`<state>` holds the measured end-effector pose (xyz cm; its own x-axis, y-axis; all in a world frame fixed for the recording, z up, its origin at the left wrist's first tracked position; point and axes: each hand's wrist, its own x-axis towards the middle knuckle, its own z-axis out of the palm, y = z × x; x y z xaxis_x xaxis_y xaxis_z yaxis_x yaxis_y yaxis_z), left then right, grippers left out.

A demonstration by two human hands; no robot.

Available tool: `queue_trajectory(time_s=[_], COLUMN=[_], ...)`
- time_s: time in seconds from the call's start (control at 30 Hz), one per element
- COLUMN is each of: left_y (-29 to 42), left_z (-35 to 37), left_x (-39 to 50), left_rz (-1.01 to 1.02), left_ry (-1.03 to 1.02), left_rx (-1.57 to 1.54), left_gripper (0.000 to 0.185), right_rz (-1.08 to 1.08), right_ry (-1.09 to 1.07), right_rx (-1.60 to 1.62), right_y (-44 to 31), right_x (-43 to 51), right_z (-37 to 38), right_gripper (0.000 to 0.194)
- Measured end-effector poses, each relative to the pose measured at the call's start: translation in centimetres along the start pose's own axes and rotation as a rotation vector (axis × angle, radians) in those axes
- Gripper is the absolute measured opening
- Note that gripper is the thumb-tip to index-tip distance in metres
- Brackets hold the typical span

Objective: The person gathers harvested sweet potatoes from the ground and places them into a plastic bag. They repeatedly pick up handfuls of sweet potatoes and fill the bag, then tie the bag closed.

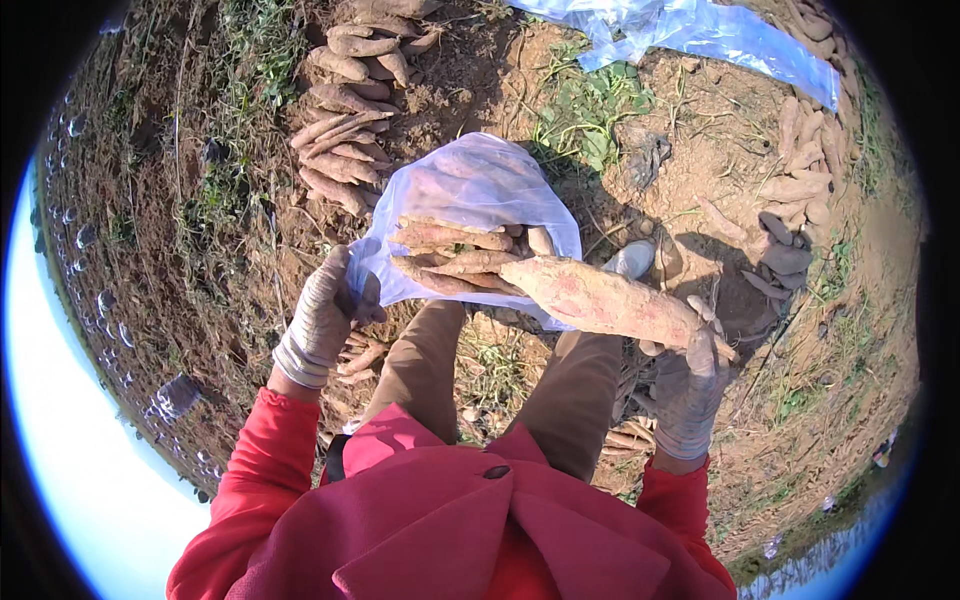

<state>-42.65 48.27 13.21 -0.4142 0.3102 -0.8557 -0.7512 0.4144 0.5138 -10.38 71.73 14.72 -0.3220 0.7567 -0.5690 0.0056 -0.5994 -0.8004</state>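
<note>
My left hand (322, 311), in a pale knitted work glove, grips the left edge of a clear bluish plastic bag (487, 176). Several long sweet potatoes (472, 262) lie inside it, some showing at its mouth, which faces me. In my gloved right hand (686, 382) is the narrow end of one large sweet potato (615, 300). That root is held level, its far tip over the right side of the bag's mouth. The hidden part of the bag's underside cannot be seen.
Sweet potatoes are heaped at the upper left (341, 135) and along the right (802, 172). More plastic sheeting (712, 34) lies on the soil at the top. Green vines (592, 124) grow beyond the bag. My legs stand just below it, with a few roots (364, 356) nearby.
</note>
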Motion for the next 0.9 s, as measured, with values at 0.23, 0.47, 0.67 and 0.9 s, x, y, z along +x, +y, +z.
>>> queue_trajectory(time_s=[0.23,0.47,0.67,0.9], left_y=[0.1,-0.3,-0.4,-2.4], left_z=[-1.7,-2.9,-1.5,3.0], left_x=[-1.6,-1.5,-0.9,0.9], left_rz=[0.049,0.112,0.165,0.235], left_ry=[-0.248,-0.314,-0.353,-0.103], left_rx=[0.003,-0.033,0.111,0.161], left_gripper=[0.059,0.074,0.076,0.059], right_rz=[0.245,0.389,0.813,-0.096], right_ry=[0.041,0.287,-0.298,0.022], right_rx=[0.377,0.644,0.799,-0.400], right_y=[17.2,27.8,24.8,6.3], right_x=[0.6,11.7,8.9,14.0], right_z=[13.9,15.7,8.8,-6.4], right_gripper=[0.030,0.021,0.057,0.025])
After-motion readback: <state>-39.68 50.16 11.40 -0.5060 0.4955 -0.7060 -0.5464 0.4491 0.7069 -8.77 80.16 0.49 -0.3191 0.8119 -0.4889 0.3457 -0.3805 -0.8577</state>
